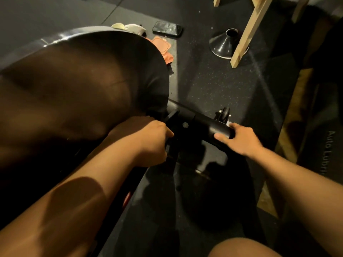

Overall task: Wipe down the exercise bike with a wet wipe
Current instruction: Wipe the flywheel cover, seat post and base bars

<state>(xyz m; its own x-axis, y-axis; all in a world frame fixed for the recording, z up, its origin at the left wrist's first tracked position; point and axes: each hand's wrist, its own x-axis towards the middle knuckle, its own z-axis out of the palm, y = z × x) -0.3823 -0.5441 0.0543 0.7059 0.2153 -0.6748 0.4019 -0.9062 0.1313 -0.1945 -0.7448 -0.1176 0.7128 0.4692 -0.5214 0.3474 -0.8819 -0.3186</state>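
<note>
Base bar [202, 125]: lying on the floor between both hands.
Right hand [239, 138]: clamping round the bar's right end, white wipe [229, 125] edge showing.
Left hand [154, 140]: gripping the frame bracket [172, 116], bar's left.

Both forearms reach forward — left hand [154, 140] curled round the bike frame [175, 117], right hand [239, 139] gripping its base bar [204, 125].

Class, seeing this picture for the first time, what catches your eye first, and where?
The big dark flywheel cover fills the upper left. Below centre, the right hand grips the end of the bike's black base bar, the left hand curled at its joint. A phone lies on the floor behind.
</note>
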